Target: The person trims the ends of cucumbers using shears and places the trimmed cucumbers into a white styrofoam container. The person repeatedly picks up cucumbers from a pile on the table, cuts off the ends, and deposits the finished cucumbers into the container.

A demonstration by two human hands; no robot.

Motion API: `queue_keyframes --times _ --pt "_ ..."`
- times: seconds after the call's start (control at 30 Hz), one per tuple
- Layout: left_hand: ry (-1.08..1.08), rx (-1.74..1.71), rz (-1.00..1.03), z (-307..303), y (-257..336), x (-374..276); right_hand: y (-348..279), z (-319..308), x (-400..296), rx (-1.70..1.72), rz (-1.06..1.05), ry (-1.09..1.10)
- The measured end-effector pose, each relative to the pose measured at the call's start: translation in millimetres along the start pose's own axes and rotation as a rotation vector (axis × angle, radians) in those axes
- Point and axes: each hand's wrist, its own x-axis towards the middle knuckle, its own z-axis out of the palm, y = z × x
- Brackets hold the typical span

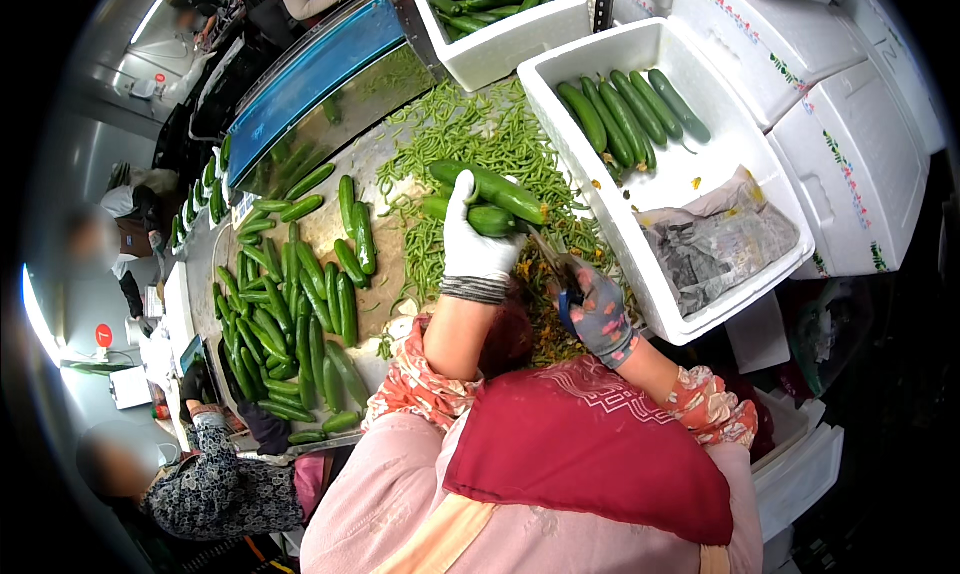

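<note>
In a white glove, my left hand (474, 236) grips at least two green cucumbers (491, 188), one lying above the other. A yellowish withered blossom shows at the upper one's right end. My right hand (604, 315), in a grey glove with a pink pattern, holds scissors (568, 293) with blue handles. Their blades point up toward the blossom ends, and whether they touch a cucumber I cannot tell. Beneath both hands, many small green cucumber-like pieces (465, 124) and wilted yellow blossoms (544, 311) cover the metal worktable.
Right of my hands stands a white foam box (652, 289) holding a row of cucumbers (630, 120) and crumpled newspaper (720, 244). A second foam box (510, 45) of cucumbers is behind. Loose cucumbers (300, 304) pile at left, near a seated person (225, 476). Closed foam boxes (847, 169) are stacked at right.
</note>
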Motion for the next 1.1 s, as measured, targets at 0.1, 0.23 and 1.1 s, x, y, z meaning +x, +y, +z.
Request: queue_keyframes --times 0.1,0.23,1.1 --pt "0.024 0.070 0.048 -1.8 3.0 -0.8 6.4 9.4 8.1 0.838 0.181 0.003" --pt "0.033 0.186 0.061 -0.3 -3.2 -12.6 2.0 8.9 24.3 1.581 0.200 -0.019" --pt "0.166 0.009 -0.172 -20.0 -6.3 -0.6 -27.5 -18.7 45.1 0.682 0.555 0.007"
